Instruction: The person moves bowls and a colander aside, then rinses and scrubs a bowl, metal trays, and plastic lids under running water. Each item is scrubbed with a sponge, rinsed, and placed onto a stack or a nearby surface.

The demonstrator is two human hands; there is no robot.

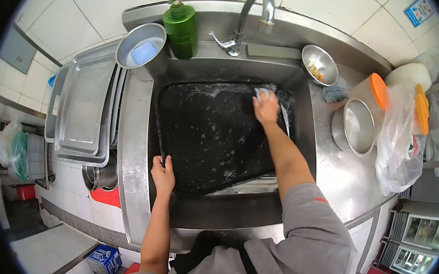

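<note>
A large black baking tray (209,131), wet with water drops, lies tilted in the steel sink (226,217). My left hand (163,175) is closed round the tray's left rim near its lower corner, thumb on top. At the tray's upper right corner, my right hand (266,108) presses a pale cleaning cloth (262,92) against the surface; whether it is a cloth or a thin sponge is hard to make out under the fingers. Pale items show beneath the tray's lower edge and right side, mostly hidden.
Behind the sink are a faucet (268,12) and a green pump bottle (180,30). A metal pot (124,52) stands left of it, above stacked metal trays (85,111). To the right are a small bowl (328,63), a grey scrubber (335,90), a steel pot (340,128) and orange-lidded containers (378,91).
</note>
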